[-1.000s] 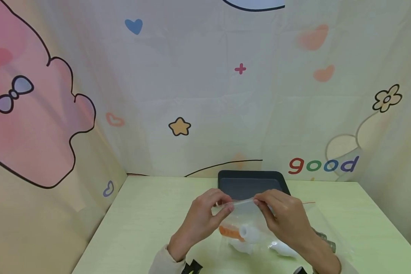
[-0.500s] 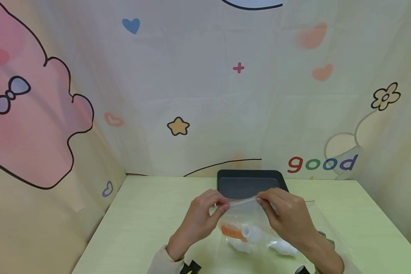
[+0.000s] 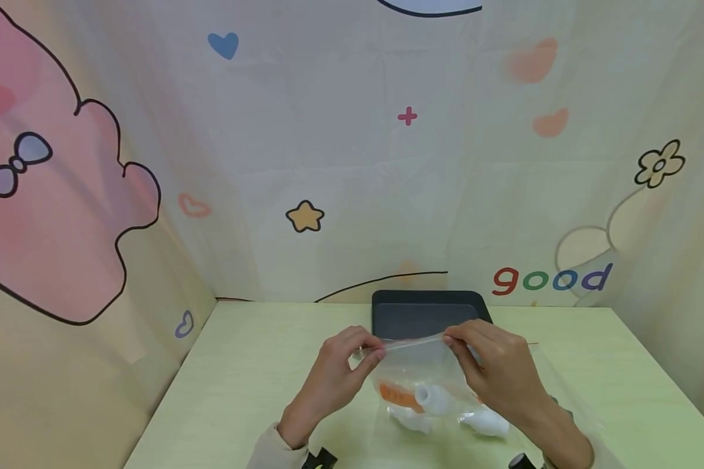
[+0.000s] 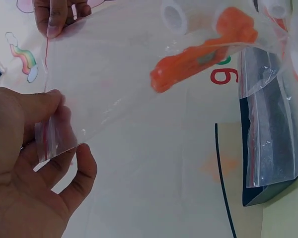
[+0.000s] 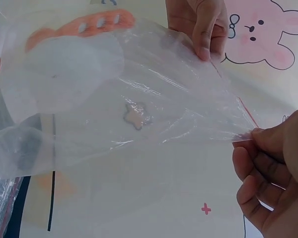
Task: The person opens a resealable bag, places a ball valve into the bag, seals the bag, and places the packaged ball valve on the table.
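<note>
A clear zip bag [image 3: 413, 365] with a red line along its mouth hangs between my two hands over the table. My left hand [image 3: 334, 374] pinches one end of the mouth between thumb and fingers. At the other end, the thumb and forefinger of my right hand [image 3: 498, 368] pinch the top edge. Low in the bag lie an orange piece with a row of slots [image 5: 97, 24] and a white rounded thing with a hollow round end [image 3: 434, 398]. The mouth edge is drawn nearly straight between the hands.
A dark tray [image 3: 428, 312] stands at the back of the table. Flat clear zip bags [image 4: 275, 148] overlap it in the left wrist view. Clear-wrapped white things [image 3: 485, 423] lie in front, below the hands. A printed cloth [image 3: 352, 163] hangs behind.
My left hand has shifted a little left and my right hand slightly right, so the stretch of bag mouth between them is longer. The orange piece and white thing show more fully.
</note>
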`<state>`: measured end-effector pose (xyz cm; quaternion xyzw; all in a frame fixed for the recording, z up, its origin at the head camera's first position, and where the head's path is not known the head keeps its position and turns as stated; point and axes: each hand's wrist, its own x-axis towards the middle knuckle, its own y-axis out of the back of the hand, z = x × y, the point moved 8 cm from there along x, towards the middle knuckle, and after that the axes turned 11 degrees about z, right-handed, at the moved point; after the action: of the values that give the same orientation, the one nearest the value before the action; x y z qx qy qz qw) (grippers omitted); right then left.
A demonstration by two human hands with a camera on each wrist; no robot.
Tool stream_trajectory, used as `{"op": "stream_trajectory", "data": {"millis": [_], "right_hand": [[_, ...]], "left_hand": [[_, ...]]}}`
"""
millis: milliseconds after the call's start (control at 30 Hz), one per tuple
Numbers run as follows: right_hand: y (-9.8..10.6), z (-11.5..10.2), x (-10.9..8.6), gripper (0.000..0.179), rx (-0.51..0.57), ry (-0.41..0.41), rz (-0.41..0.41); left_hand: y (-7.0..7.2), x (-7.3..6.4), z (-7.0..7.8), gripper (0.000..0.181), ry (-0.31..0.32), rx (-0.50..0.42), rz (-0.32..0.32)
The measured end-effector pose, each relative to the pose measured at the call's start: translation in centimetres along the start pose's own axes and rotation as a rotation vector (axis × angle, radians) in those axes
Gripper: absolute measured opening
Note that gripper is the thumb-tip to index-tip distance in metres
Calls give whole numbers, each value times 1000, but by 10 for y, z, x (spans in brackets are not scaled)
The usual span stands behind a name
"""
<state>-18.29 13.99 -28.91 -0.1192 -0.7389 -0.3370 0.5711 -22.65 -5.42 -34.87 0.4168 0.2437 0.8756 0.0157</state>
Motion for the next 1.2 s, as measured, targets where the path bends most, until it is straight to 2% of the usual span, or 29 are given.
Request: {"op": "stream_trajectory", "data": {"millis": [167,267,467,700,933,1200], "right_hand": [[-2,1,-2,40,5,-7,-9],[-2,1,-2,42,-4,-10,-15],[0,3,-1,42,-17,-16,-11],[0,2,-2,41,-3,-11,-5],[1,3,-2,37,-9,-20,-14],[6,3,3,40,-22,-2,18]], "left_hand": [[3,0,2,6,-17,-17,12],[4,0,0,6,-3,-20,26],[6,-2,-8,6,54,-18,13],[8,-4,-5,5,0,-15,26],[9,-4,-10,7,71,2,2],[17,-7,-16,5,94,16,16]]}}
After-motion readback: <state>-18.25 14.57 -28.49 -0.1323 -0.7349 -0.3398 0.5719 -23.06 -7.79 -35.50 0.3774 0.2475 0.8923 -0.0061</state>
